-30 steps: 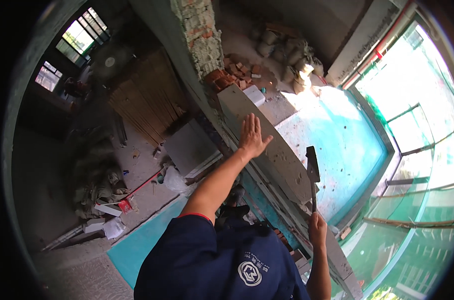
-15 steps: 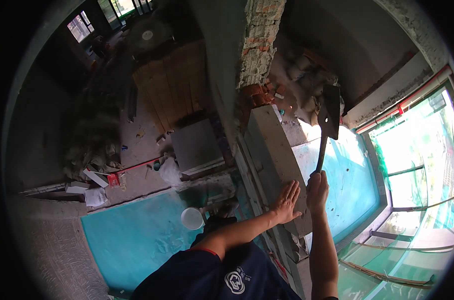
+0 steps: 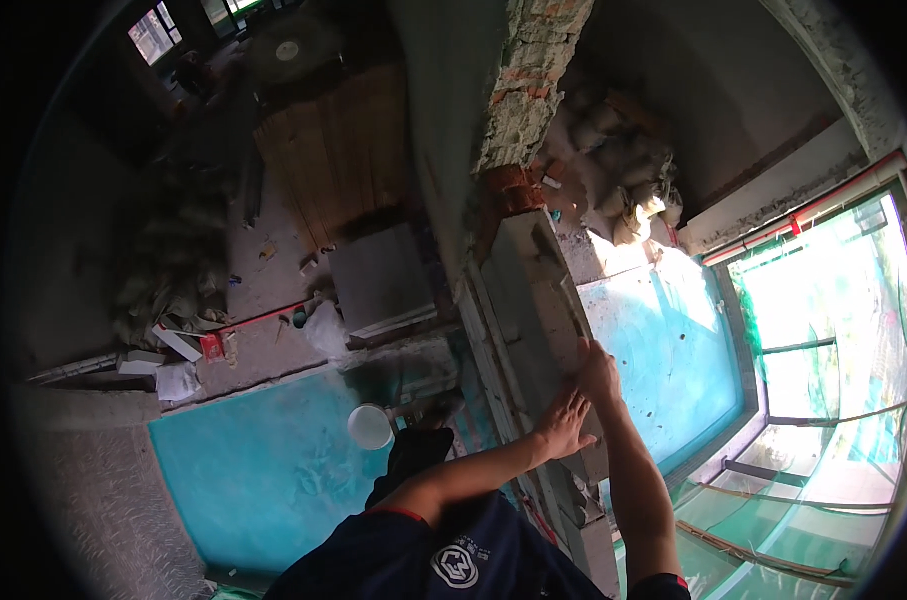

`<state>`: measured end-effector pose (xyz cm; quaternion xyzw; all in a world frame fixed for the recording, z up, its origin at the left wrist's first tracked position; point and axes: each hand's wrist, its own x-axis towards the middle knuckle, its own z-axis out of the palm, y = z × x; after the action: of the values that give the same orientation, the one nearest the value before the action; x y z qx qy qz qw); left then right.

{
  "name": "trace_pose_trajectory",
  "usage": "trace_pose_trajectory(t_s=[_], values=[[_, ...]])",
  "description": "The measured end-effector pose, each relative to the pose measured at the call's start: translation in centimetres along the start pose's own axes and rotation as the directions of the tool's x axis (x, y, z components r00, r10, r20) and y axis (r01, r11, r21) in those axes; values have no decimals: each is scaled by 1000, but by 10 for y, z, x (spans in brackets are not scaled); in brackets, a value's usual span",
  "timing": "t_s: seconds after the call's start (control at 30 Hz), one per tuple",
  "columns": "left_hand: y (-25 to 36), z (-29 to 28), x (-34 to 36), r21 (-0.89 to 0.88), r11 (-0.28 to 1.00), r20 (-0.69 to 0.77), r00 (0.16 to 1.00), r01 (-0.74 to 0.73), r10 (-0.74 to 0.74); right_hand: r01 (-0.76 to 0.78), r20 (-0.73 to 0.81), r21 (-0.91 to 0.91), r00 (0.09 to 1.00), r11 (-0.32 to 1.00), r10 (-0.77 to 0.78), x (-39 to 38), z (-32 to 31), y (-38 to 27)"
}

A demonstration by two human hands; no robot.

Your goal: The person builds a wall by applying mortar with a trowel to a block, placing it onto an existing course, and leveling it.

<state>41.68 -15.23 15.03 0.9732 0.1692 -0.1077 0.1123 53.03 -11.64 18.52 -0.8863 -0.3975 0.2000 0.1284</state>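
Note:
My left hand (image 3: 558, 430) lies with fingers outstretched on the top of a long pale grey block (image 3: 528, 300), which rests along a narrow ledge beside the broken brick column (image 3: 528, 70). Just above and right of it, my right hand (image 3: 598, 370) is closed round the handle of a dark flat-bladed hand tool (image 3: 563, 285), now lowered along the block and seen nearly edge-on, so its blade is hard to make out. Red bricks (image 3: 513, 190) sit at the block's far end.
Light-blue coated floors (image 3: 243, 470) lie below on both sides. A white bucket (image 3: 370, 427), grey boards (image 3: 378, 280), wooden planks (image 3: 328, 170) and rubble occupy the left room. Sacks (image 3: 623, 160) are heaped beyond the block; green-netted windows (image 3: 823, 290) are on the right.
My right hand has swung the tool up, then down onto the block. My left hand has moved from the block's upper part down toward its nearer end.

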Motion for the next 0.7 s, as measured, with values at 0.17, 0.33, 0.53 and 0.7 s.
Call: trace_pose_trajectory(t_s=[0.17, 0.33, 0.53, 0.7], values=[[-4, -2, -6, 45, 999, -61, 998, 0, 2, -18, -5, 199, 1000, 980, 19, -10, -14, -11], [1, -9, 0, 28, 999, 21, 999, -41, 40, -101, -19, -3, 995, 995, 101, -2, -10, 2], [-10, 8, -4, -87, 995, -171, 983, 47, -61, 2, -227, 257, 972, 967, 58, -83, -56, -2], [-45, 46, -38, -415, 848, -565, 824, -331, 45, -5, -229, 733, 940, 680, 254, -235, -21, 83]])
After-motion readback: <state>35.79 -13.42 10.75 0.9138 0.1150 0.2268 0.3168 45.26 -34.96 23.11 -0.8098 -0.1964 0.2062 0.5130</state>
